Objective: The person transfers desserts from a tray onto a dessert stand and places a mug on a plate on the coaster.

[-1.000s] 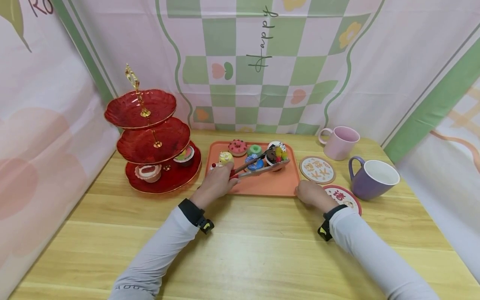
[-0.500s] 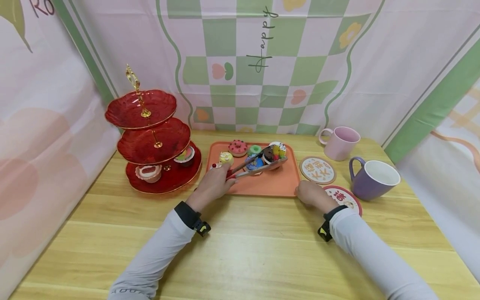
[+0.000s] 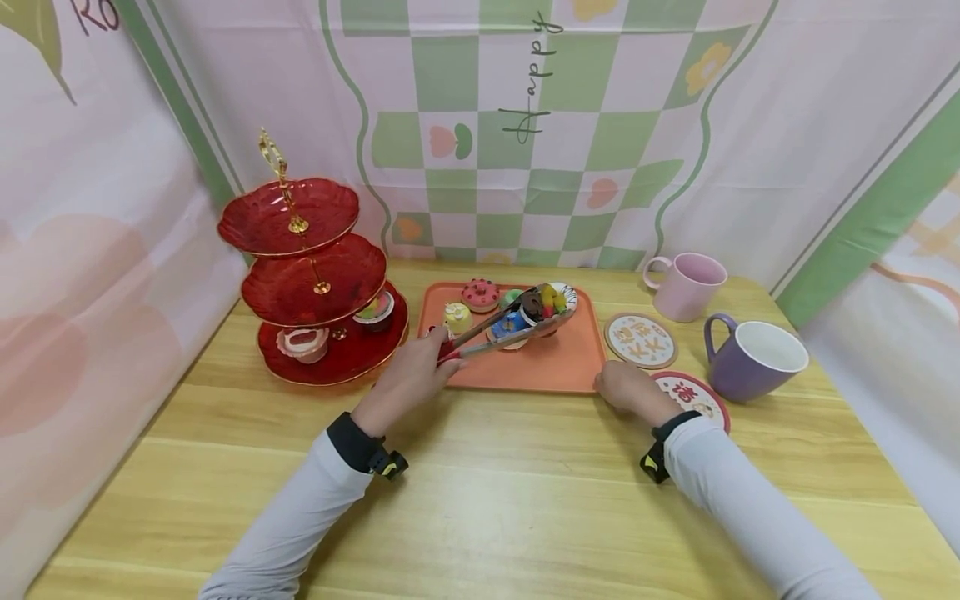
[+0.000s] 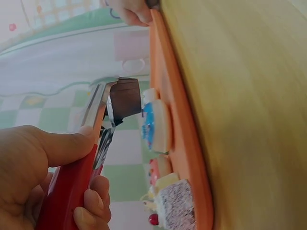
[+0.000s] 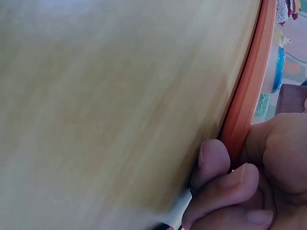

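Observation:
My left hand (image 3: 408, 375) grips red-handled metal tongs (image 3: 498, 342). Between their tips is a cupcake (image 4: 126, 98) in a brown cup, topped with chocolate cream and fruit; it hangs above the tray, near a blue-iced doughnut (image 4: 156, 125). At the near right corner of the orange tray (image 3: 566, 367), my right hand (image 3: 633, 390) holds the rim, fingers curled below it in the right wrist view. Also on the tray are a pink doughnut (image 3: 480, 293), a yellow-topped cake (image 3: 457, 317), a partly hidden green doughnut (image 3: 512, 297) and a white-topped sweet (image 3: 567, 296).
Left of the tray stands a three-tier red stand (image 3: 247, 292) with two small cakes on its lowest plate. To the right are two round coasters (image 3: 641, 339), a pink mug (image 3: 690, 287) and a purple mug (image 3: 753, 362). A patterned cloth hangs behind the table.
The left hand has drawn back leftward, and the tongs have brought the cupcake up and to the left. My right hand keeps its hold on the tray corner. The head view has shifted slightly.

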A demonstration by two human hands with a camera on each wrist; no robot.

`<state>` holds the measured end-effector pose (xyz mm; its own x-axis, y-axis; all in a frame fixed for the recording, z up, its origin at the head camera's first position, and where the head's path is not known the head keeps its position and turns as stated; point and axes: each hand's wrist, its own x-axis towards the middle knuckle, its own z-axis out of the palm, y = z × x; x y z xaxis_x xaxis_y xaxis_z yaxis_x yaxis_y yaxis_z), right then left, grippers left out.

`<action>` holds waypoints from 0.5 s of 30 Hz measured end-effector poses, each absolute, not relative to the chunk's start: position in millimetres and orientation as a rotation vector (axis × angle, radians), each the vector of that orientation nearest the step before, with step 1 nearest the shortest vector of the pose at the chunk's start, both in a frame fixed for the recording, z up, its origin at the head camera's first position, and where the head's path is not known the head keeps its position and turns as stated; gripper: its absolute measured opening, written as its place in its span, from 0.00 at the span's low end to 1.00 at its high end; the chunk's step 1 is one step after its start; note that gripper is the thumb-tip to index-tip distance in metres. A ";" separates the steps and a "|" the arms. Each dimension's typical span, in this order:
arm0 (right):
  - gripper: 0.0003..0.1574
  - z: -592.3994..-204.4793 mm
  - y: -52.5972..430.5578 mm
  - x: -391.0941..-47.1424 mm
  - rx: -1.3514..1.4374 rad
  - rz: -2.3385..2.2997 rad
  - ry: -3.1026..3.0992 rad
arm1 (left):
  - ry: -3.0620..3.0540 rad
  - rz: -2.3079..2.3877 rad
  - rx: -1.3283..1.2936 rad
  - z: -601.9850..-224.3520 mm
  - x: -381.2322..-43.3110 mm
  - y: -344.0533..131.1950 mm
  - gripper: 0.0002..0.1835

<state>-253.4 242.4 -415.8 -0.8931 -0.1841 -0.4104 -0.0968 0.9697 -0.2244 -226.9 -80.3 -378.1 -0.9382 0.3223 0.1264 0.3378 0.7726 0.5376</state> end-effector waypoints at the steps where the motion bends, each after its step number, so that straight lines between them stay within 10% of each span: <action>1: 0.16 -415.9 242.8 -253.5 -0.206 -0.269 2.679 | -2.929 -0.904 -0.546 -376.5 -225.3 -81.8 0.15; 15: 0.17 -416.6 241.3 -253.4 -0.238 -0.251 2.699 | -2.948 -0.821 -0.490 -369.5 -205.8 -111.9 0.18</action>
